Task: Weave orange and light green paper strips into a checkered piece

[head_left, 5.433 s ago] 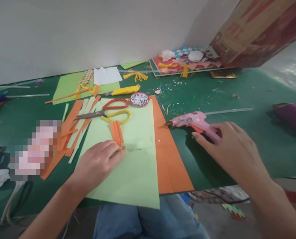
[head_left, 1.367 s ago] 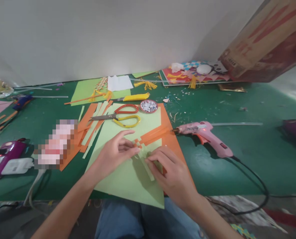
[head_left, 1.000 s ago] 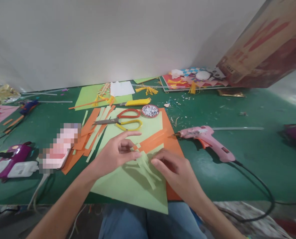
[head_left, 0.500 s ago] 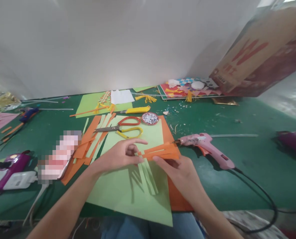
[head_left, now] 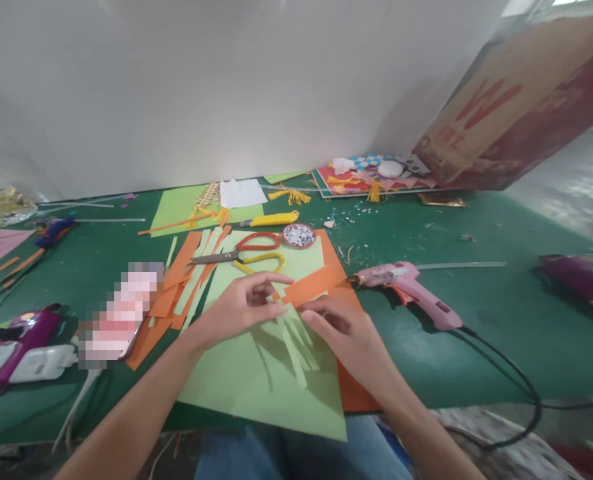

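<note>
My left hand (head_left: 244,307) pinches the crossing of some woven paper strips between thumb and fingers, above a light green sheet (head_left: 256,393). Orange paper strips (head_left: 309,285) point away to the right from that crossing, and pale green paper strips (head_left: 292,357) hang toward me. Close beside it, my right hand (head_left: 344,330) has thumb and forefinger drawn together at the green strips; its other fingers are curled. Just beyond my hands lie scissors (head_left: 229,257) with one red and one yellow handle loop, on loose green and orange strips (head_left: 196,267).
A pink glue gun (head_left: 416,287) lies at right, its nozzle near the orange strips, its cable dropping over the table edge. A round dish (head_left: 299,235) of small beads and a yellow cutter (head_left: 274,219) sit behind. At left are a phone (head_left: 121,313) and purple power strip (head_left: 21,343).
My right hand has let the orange strips go and moved slightly left and down to the green strips. The orange strips now lie angled up to the right. My left hand keeps its hold.
</note>
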Available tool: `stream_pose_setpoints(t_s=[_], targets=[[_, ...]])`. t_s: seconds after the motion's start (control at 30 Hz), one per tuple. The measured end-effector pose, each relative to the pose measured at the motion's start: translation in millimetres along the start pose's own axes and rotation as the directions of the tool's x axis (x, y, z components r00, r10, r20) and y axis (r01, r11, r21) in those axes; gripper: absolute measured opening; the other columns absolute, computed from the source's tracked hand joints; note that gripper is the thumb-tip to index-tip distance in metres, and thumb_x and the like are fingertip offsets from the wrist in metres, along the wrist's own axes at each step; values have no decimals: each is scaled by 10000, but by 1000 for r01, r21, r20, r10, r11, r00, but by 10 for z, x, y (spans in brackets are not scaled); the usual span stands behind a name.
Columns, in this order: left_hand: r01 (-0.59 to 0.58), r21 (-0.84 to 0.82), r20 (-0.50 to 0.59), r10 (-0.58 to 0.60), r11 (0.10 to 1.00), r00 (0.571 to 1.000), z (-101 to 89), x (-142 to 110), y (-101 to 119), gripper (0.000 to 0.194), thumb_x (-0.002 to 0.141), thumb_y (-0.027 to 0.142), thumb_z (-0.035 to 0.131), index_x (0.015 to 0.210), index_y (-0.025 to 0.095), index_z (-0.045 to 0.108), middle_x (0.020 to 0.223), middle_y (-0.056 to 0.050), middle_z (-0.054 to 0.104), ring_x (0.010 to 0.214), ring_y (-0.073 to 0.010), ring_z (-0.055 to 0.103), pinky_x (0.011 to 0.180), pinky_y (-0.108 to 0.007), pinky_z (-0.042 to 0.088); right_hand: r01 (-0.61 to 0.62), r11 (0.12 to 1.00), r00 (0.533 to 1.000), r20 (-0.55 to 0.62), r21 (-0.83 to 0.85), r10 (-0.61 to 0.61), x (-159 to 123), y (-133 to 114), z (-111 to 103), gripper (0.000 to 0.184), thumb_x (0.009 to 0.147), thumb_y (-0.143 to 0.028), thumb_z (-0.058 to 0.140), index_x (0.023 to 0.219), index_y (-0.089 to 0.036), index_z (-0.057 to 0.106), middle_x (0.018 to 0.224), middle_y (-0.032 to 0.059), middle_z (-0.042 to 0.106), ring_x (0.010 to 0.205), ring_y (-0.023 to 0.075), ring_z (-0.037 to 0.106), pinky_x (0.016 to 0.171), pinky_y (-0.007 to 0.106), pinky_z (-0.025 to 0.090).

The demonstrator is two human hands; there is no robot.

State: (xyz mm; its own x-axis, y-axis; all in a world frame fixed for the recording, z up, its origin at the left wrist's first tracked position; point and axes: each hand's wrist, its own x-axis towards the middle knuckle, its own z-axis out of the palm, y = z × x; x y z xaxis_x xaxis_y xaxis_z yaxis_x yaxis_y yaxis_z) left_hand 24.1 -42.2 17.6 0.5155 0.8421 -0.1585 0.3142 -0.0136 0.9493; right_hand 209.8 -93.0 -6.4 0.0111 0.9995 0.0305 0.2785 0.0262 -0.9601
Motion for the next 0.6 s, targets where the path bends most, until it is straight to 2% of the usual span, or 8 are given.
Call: stream_pose_setpoints(t_s=[0.07,0.17,0.37,0.6], targets=[[-20,1,-11,20,1000,1000,6,-2,-10,414,754,321,683,1154,233,622,741,32,457,681,-102,465,639,-234,427,52,998,996,67,-30,-50,-3,-6,25,217,761,-352,553,651,-181,628,633,17,616,550,126,499,526,244,386],[-22,5,-15,22,1000,1000,8,-2,-19,420,743,282,692,1153,230,617,748,39,461,666,-87,459,636,-227,419,71,997,994,85,-38,-67,-18,-6,41,216,770,-326,541,619,-180,593,608,8,583,554,120,482,528,237,371],[20,19,-35,-20,1000,999,-3,7,-10,440,746,264,672,1175,208,589,697,57,449,626,-82,486,610,-228,444,4,999,997,81,-42,-1,-33,3,55,235,757,-361,561,608,-180,565,561,-18,527,506,97,424,489,223,338],[66,-29,-116,-69,997,991,-11,14,-12,428,735,208,652,1154,168,577,692,41,562,653,-110,597,674,-263,508,-56,997,992,112,-62,62,-65,36,66,240,713,-385,590,589,-189,528,539,-24,505,524,107,439,511,228,348]])
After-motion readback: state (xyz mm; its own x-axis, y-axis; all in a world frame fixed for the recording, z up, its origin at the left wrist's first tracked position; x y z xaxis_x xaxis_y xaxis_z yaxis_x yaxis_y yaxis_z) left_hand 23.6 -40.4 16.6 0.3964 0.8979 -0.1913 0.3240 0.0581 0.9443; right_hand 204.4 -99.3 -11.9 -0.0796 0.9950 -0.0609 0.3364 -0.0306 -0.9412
